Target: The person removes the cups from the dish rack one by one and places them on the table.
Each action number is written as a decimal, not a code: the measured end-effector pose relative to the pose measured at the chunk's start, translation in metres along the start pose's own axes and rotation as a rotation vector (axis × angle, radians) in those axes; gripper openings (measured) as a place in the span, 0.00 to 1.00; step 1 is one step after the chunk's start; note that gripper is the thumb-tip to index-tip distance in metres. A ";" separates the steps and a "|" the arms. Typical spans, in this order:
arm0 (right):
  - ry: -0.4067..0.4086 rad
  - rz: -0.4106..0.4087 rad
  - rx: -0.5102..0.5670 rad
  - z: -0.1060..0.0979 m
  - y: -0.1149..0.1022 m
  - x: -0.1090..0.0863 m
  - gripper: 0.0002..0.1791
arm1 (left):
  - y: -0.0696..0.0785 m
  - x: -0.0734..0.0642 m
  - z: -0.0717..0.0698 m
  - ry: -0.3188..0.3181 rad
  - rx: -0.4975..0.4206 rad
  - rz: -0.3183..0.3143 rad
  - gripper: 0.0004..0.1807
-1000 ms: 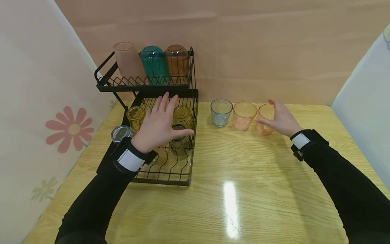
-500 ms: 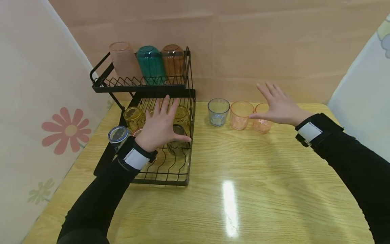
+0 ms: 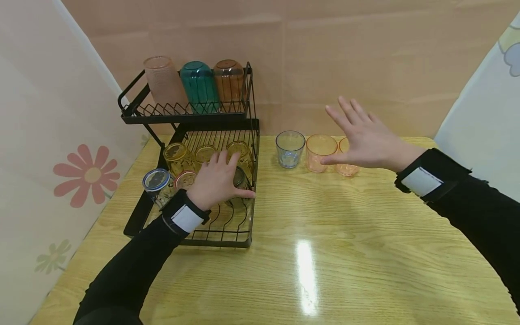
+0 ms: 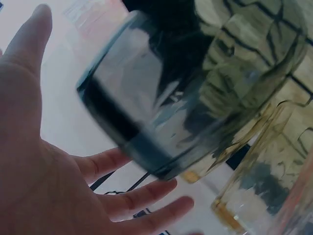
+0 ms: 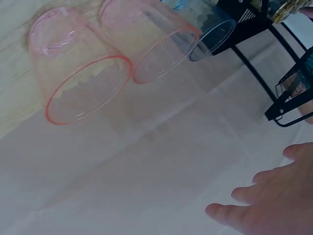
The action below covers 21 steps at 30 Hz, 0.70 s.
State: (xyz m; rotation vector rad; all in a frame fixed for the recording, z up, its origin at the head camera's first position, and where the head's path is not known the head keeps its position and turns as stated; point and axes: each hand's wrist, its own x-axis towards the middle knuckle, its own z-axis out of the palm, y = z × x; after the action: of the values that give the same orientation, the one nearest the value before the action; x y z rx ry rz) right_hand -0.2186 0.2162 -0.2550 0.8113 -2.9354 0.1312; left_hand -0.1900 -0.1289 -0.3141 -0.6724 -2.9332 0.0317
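Note:
My left hand point(image 3: 215, 180) is spread over the lower tier of the rack, thumb and fingers apart. Between thumb and fingers stands an upside-down smoky grey glass point(image 4: 161, 93); in the left wrist view the fingertips overlap its base edge. Upside-down yellow glasses point(image 3: 176, 152), a red-rimmed glass point(image 3: 186, 178) and a blue-rimmed glass point(image 3: 156, 180) sit around it. My right hand point(image 3: 365, 140) hovers with fingers spread and nothing in it. Behind it, a pink glass point(image 3: 347, 169), partly hidden, stands upright beside another pink glass point(image 3: 321, 155) and a blue glass point(image 3: 290, 151).
The black two-tier rack point(image 3: 187, 118) occupies the table's left side. Its upper tier bears a pale pink tumbler point(image 3: 164, 81), a teal tumbler point(image 3: 200, 85) and a brown tumbler point(image 3: 229, 83). Wood-grain table point(image 3: 325, 253) spreads in front, with a tan backdrop point(image 3: 365, 58) behind.
My right hand has drawn off the rightmost pink glass, lifting and spreading its fingers; that glass stays on the table. My left hand has lowered toward the smoky grey glass.

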 end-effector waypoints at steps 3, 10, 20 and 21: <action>-0.003 -0.023 -0.004 0.001 -0.010 -0.001 0.60 | 0.001 -0.001 0.005 -0.011 -0.006 0.005 0.61; 0.018 -0.104 0.011 0.016 -0.031 -0.002 0.59 | 0.003 0.001 0.016 -0.027 -0.032 0.006 0.53; -0.007 -0.184 -0.005 0.034 -0.061 0.000 0.60 | 0.004 0.003 0.031 0.049 -0.003 0.022 0.43; -0.011 -0.190 -0.007 0.035 -0.063 0.001 0.59 | 0.004 0.003 0.033 0.064 -0.003 0.021 0.42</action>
State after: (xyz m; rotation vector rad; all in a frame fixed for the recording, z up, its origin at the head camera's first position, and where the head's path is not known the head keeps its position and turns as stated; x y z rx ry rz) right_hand -0.1892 0.1585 -0.2865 1.0861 -2.8479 0.1021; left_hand -0.1957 -0.1240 -0.3465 -0.6922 -2.8659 0.0084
